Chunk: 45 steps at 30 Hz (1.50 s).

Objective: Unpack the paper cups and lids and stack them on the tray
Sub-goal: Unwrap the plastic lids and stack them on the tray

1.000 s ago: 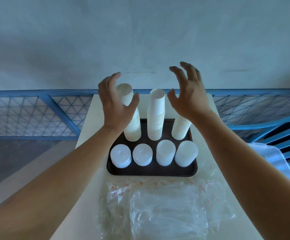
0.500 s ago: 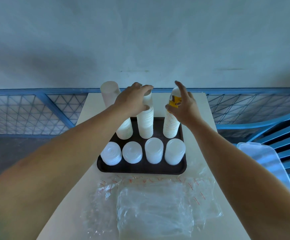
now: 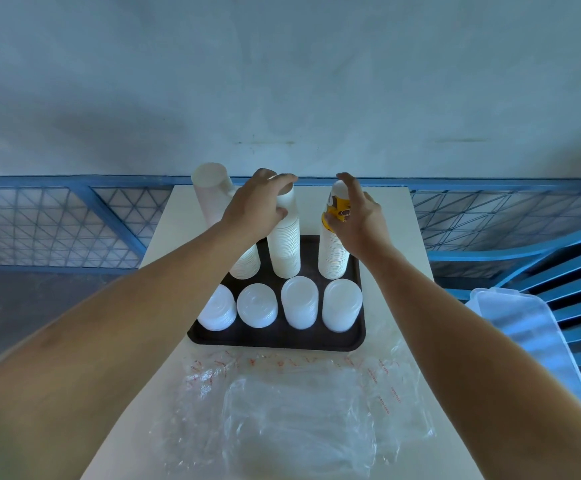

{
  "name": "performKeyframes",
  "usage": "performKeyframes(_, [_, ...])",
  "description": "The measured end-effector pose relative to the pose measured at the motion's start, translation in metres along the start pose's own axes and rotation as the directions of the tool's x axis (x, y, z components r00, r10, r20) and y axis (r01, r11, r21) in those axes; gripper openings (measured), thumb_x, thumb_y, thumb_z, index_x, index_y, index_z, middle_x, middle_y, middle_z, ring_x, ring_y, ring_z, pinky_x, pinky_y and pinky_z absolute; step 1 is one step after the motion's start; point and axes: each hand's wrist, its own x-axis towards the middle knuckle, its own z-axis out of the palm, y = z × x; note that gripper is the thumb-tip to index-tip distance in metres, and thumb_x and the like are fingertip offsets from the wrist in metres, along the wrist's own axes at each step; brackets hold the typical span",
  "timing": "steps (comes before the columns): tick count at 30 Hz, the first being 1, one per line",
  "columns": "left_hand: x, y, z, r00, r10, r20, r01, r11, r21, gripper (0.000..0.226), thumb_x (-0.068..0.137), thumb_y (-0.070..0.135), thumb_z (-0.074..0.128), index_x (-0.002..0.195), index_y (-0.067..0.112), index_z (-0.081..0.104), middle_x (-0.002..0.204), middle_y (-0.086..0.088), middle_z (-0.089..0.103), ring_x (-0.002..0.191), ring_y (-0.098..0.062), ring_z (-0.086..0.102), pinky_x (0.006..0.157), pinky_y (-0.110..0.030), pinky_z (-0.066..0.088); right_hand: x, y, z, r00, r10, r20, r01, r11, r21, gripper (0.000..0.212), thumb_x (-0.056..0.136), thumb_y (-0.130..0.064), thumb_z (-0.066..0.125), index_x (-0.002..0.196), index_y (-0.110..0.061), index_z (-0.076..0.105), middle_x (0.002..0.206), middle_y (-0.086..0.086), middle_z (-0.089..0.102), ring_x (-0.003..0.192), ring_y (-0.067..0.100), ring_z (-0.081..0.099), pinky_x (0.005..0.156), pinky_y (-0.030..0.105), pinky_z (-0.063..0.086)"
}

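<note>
- Left hand (image 3: pixel 259 207) curls over the top of the middle stack (image 3: pixel 284 247) of cups, fingers on the rim and thumb on the near side. The right hand (image 3: pixel 360 221) wraps the top of the right stack (image 3: pixel 333 254), thumb on its yellow printed cup.
- Both stacks stand on the back half of the tray (image 3: pixel 275 341), which lies on the table (image 3: pixel 396 237).
- Risk: these stacks are tall with small bases, so a sideways push or a jerky release could topple one onto its neighbour or off the table's far edge.
- Left stack (image 3: pixel 211 192) leans leftward in this view, with the left forearm just beside it; a brush from that arm might tip it.
- Pressing down hard could jam cups together or crush a rim.
- Count: three cup stacks at the back, four lid stacks (image 3: pixel 299 302) in a row at the front, one tray.
- Clear wrappers (image 3: pixel 299 410) lie on the table nearer the person; a clear box (image 3: pixel 524 327) sits off to the right.
</note>
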Motion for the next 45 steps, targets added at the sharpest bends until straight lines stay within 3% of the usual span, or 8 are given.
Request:
performKeyframes(15, [-0.005,0.001,-0.007,1.000,-0.005,0.003,0.005,0.998,-0.056,0.068,0.087,0.005,0.078,0.149,0.026,0.059,0.137,-0.007,0.060,0.125,-0.027,0.058,0.097,-0.031,0.046,-0.007,-0.001,-0.001,0.999,-0.010,0.036,0.010,1.000,-0.001,0.075,0.090,-0.022,0.077,0.154,-0.031,0.040,0.116,0.013,0.061,0.099,0.034,0.062,0.087,0.041,0.055])
performKeyframes(19, [-0.007,0.003,-0.006,1.000,-0.009,0.000,0.009,0.999,-0.048,0.067,0.088,0.005,0.077,0.149,0.024,0.059,0.139,-0.008,0.060,0.126,-0.027,0.058,0.094,-0.025,0.041,-0.006,-0.002,0.004,1.000,-0.011,0.024,0.011,1.000,-0.004,0.075,0.090,-0.023,0.076,0.155,-0.030,0.039,0.119,0.015,0.061,0.100,0.035,0.062,0.087,0.041,0.054])
performKeyframes(26, [-0.011,0.009,-0.006,0.998,-0.044,0.045,0.044,0.999,-0.003,0.071,0.088,0.012,0.072,0.151,0.031,0.048,0.158,-0.008,0.040,0.133,-0.030,0.055,0.093,-0.033,0.048,-0.005,-0.003,0.003,1.000,-0.014,0.019,0.014,1.000,-0.001,0.088,0.089,-0.024,0.078,0.161,-0.035,0.029,0.124,0.012,0.060,0.107,0.032,0.061,0.089,0.034,0.049])
performKeyframes(29, [-0.013,0.017,-0.007,0.997,-0.066,0.045,0.066,0.998,-0.006,0.074,0.093,0.018,0.073,0.157,0.033,0.041,0.168,-0.011,0.029,0.144,-0.033,0.047,0.103,-0.037,0.047,-0.005,-0.005,0.001,0.999,-0.036,0.037,0.037,0.999,-0.018,0.095,0.087,-0.030,0.080,0.162,-0.040,0.023,0.139,0.012,0.052,0.117,0.031,0.057,0.096,0.035,0.048])
performKeyframes(33, [-0.017,0.024,-0.010,0.996,-0.086,0.037,0.087,0.996,-0.022,0.077,0.098,0.022,0.068,0.163,0.042,0.030,0.173,-0.016,0.020,0.156,-0.039,0.029,0.118,-0.046,0.039,-0.004,-0.010,-0.004,0.998,-0.043,0.036,0.044,0.998,-0.033,0.093,0.086,-0.042,0.074,0.160,-0.049,0.018,0.153,0.015,0.042,0.132,0.038,0.051,0.106,0.051,0.050])
performKeyframes(37, [-0.021,0.028,-0.015,0.997,-0.082,-0.015,0.081,0.995,-0.049,0.075,0.098,0.022,0.066,0.163,0.042,0.032,0.172,-0.017,0.022,0.155,-0.038,0.028,0.118,-0.044,0.037,-0.008,-0.017,-0.014,0.995,-0.097,-0.012,0.097,0.994,-0.046,0.081,0.089,-0.043,0.062,0.160,-0.041,0.025,0.153,0.017,0.044,0.132,0.040,0.049,0.106,0.052,0.049])
performKeyframes(45, [-0.053,0.030,-0.023,0.980,-0.029,-0.198,-0.004,0.986,-0.167,0.065,0.094,0.028,0.063,0.157,0.035,0.046,0.157,-0.013,0.044,0.145,-0.030,0.040,0.120,-0.043,0.036,-0.041,-0.035,-0.040,0.967,-0.194,-0.163,0.189,0.981,-0.046,0.057,0.092,-0.025,0.063,0.148,-0.018,0.053,0.153,0.018,0.046,0.138,0.040,0.044,0.112,0.044,0.037])
